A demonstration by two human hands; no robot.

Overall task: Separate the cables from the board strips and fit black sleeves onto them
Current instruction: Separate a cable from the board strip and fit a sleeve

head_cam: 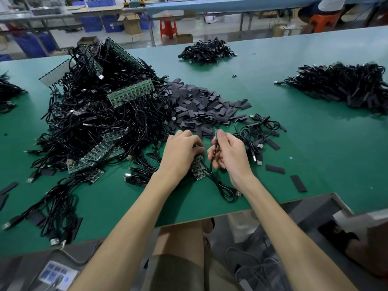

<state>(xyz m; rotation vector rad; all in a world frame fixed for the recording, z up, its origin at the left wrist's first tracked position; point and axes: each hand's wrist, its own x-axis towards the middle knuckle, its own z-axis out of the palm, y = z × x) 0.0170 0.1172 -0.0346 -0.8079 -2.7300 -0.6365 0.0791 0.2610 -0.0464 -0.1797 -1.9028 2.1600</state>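
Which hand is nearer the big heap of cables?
Left. The left hand, gripping a board strip, sits beside the cable heap; the right hand is farther right, pinching a cable.

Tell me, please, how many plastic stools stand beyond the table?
2: a red stool on the floor at top centre, an orange stool at top right under a seated person; others may be hidden.

I see a factory assembly floor, long green table [294, 156] heaped with cables [94, 122], blue bins [92, 24], cardboard boxes [132, 24] and a red stool [168, 27] beyond that table
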